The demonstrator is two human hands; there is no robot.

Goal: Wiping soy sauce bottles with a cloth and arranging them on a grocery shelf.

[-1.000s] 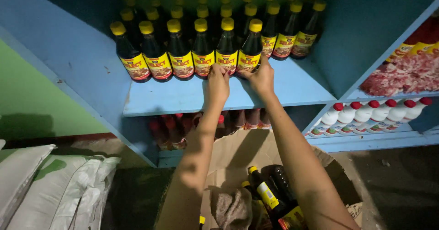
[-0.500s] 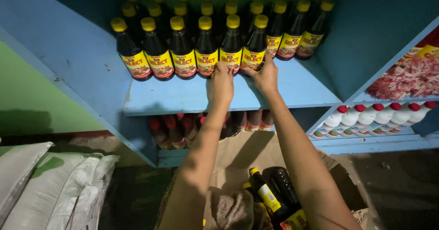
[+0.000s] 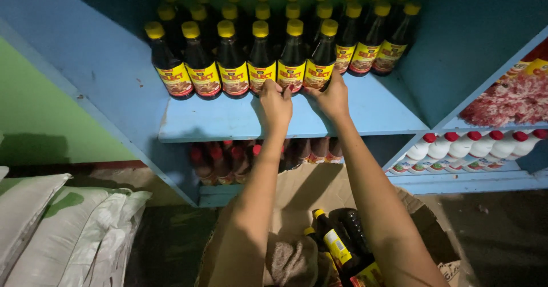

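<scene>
1. Hands first: the left hand (image 3: 275,103) rests at the foot of a dark sauce bottle (image 3: 262,60) with a yellow cap and yellow label, fingers curled against its base; whether it truly grips the bottle cannot be told.
2. The right hand (image 3: 330,96) lies just beside it, fingers spread against the bottom of the neighbouring bottle (image 3: 321,57) at the end of the front row, touching the label, not closed around it.
3. Both bottles stand upright in the front row (image 3: 228,61) of like bottles on the blue shelf (image 3: 228,121), with more rows packed behind them (image 3: 365,36).
4. Under that shelf, a lower compartment holds dark bottles with red caps (image 3: 228,156), dimly lit.
5. To the right, a separate blue compartment carries a line of white bottles with red caps (image 3: 474,144), and above them red and white packets (image 3: 505,101).
6. Below the forearms sits an open cardboard box (image 3: 297,195) with a few more dark yellow-labelled bottles (image 3: 337,247) lying tilted inside.
7. At the lower left, pale sacks (image 3: 63,230) lie stacked beside a green wall (image 3: 40,116).
</scene>
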